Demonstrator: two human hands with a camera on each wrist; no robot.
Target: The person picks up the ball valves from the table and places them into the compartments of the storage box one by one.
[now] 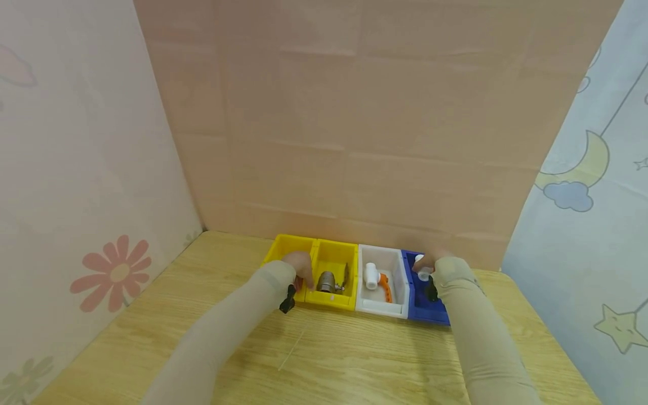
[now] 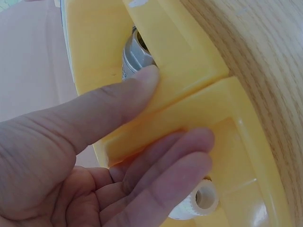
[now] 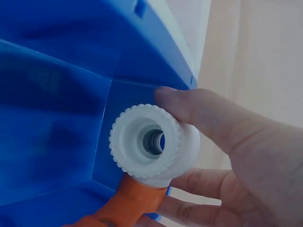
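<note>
My left hand (image 1: 302, 267) reaches into the left yellow bin (image 1: 283, 244), fingers loosely bent and thumb apart. In the left wrist view the thumb lies over the divider between the yellow bins, and a white ribbed fitting (image 2: 207, 197) shows beneath the fingertips. Inside the neighbouring yellow bin is a metal valve (image 1: 326, 281). At the blue bin (image 1: 427, 316), my right hand (image 1: 430, 257) holds a white plastic ball valve (image 3: 144, 142) with an orange handle (image 3: 125, 203). Its thumb presses the top of the white body; the other fingers are partly hidden behind it.
Between the yellow and blue bins stands a white bin (image 1: 382, 306), holding another white valve (image 1: 372, 275) with an orange handle. All the bins form one row on the wooden table (image 1: 314, 360), before a brown paper-covered backdrop (image 1: 344, 124).
</note>
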